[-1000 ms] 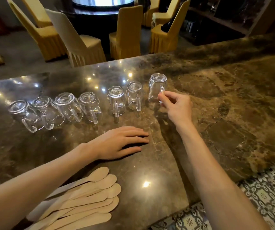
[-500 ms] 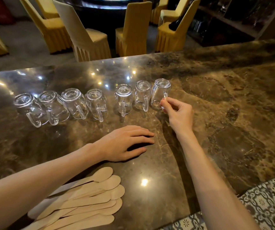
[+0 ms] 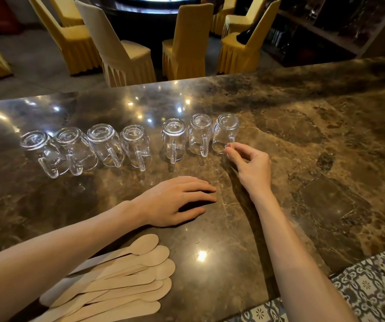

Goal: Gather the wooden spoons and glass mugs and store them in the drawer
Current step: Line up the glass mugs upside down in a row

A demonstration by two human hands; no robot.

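Seven small clear glass mugs with handles [image 3: 128, 147] stand upside down in a row across the middle of the dark brown marble counter [image 3: 314, 147], rims on the stone and handles turned toward the person, which leaves each handle easy to take. The rightmost mug [image 3: 224, 133] is the one in hand: the right hand [image 3: 252, 165] reaches to its near side, thumb and forefinger pinched together at the lower end of its handle, the other fingers [image 3: 257, 156] curled in. Whether the pinch already bears the mug's weight I cannot tell; its rim looks to be on the counter.

The left hand [image 3: 175, 201] lies flat and spread on the counter in front of the row, holding nothing, likely steadying the lean forward. Near the counter's front edge, a fanned stack of flat pale wooden spoons [image 3: 126, 280] lies partly under the left forearm, bowls pointing right, already bunched for one grab.

No drawer is in view, so storing has yet to start. Beyond the counter stand yellow-covered chairs [image 3: 187, 43].
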